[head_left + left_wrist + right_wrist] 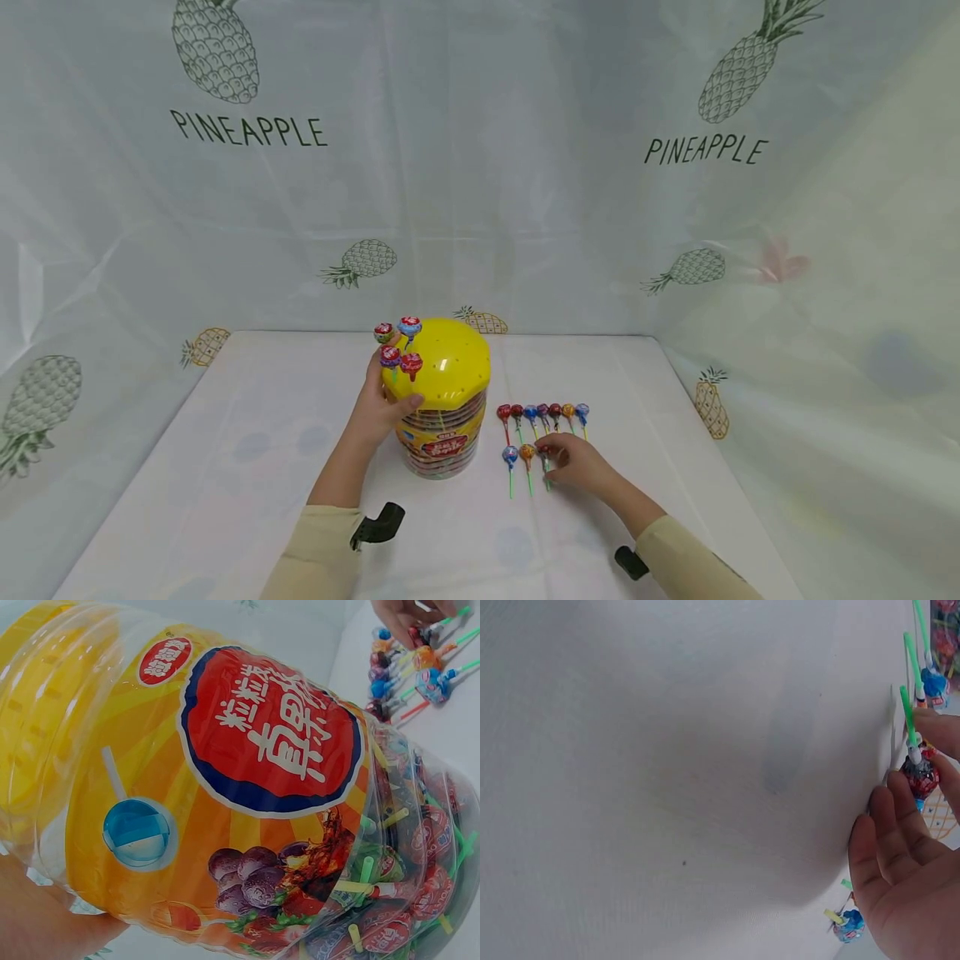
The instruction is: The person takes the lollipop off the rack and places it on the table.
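A clear plastic jar with a yellow lid stands on the table, full of wrapped lollipops that show through its wall in the left wrist view. My left hand grips the jar at its upper left side, thumb on the front edge of the lid. Several lollipops stick up from the lid's left part. My right hand pinches a dark red lollipop with a green stick, at the right end of the front row. Beside it lie an orange lollipop and a blue lollipop.
Behind the front row lies a second row of several lollipops, sticks toward me. A white cloth covers the table. A pineapple-print curtain hangs behind the table and at its sides.
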`<act>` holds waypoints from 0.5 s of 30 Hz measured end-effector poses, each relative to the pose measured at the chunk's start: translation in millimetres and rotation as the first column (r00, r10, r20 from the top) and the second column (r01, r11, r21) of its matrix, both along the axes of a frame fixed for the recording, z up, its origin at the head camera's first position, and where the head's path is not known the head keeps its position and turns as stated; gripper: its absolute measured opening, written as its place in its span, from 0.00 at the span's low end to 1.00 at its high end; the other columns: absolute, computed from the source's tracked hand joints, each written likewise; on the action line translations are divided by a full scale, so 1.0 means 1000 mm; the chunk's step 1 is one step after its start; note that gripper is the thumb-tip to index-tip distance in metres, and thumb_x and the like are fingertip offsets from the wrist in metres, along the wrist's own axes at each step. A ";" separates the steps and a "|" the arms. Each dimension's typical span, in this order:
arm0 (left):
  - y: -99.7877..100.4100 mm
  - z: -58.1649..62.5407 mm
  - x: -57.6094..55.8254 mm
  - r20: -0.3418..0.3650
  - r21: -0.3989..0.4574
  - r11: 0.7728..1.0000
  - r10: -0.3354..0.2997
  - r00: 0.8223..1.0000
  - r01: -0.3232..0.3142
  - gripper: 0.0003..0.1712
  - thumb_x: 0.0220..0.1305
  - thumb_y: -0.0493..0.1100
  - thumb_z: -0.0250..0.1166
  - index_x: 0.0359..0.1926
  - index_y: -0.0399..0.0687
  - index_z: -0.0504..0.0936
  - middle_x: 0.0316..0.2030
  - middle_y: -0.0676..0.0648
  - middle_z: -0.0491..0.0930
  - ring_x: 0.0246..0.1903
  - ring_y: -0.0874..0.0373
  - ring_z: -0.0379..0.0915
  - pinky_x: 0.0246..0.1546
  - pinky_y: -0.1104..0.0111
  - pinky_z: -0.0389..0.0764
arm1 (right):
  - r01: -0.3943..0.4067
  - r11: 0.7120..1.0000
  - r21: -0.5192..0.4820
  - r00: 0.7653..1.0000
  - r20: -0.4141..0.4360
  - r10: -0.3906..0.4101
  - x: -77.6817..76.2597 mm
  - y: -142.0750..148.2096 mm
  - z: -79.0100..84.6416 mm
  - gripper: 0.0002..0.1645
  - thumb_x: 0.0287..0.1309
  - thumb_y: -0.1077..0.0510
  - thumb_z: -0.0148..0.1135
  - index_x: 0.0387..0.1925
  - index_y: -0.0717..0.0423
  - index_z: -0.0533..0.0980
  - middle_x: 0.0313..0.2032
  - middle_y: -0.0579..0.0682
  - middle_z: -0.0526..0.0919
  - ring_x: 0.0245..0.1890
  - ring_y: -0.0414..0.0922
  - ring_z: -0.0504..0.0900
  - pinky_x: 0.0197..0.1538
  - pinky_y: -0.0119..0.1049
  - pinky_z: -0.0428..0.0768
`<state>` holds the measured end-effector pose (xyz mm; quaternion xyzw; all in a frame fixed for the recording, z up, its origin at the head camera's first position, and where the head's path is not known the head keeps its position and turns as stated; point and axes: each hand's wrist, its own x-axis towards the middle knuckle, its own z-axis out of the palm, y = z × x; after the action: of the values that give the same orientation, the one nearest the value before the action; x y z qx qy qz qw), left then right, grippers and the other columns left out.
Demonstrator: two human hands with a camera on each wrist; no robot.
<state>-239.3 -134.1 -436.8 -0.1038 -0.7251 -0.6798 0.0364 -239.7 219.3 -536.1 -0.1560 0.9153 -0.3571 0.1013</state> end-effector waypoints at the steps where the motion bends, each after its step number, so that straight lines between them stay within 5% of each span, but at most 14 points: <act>1: 0.000 0.000 0.000 0.003 -0.001 1.000 0.001 1.000 -0.001 0.49 0.62 0.52 0.68 0.74 0.70 0.47 0.67 0.45 0.59 0.65 0.45 0.58 0.65 0.47 0.63 | -0.004 1.000 0.009 1.000 0.001 0.004 -0.001 0.000 -0.001 0.29 0.43 0.67 0.77 0.50 0.53 0.80 0.36 0.44 0.77 0.34 0.43 0.73 0.34 0.35 0.76; 15: 0.000 0.001 0.002 -0.008 0.007 1.000 -0.005 1.000 0.005 0.48 0.62 0.52 0.68 0.75 0.69 0.47 0.67 0.45 0.58 0.65 0.46 0.58 0.65 0.47 0.62 | 0.004 0.996 0.087 1.000 0.002 -0.004 -0.003 -0.004 -0.006 0.33 0.44 0.63 0.78 0.55 0.50 0.78 0.35 0.43 0.75 0.31 0.42 0.70 0.31 0.35 0.73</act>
<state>-237.3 -133.6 -435.9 -0.1082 -0.7222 -0.6821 0.0380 -242.3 214.8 -541.8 -0.1494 0.9302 -0.3174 0.1083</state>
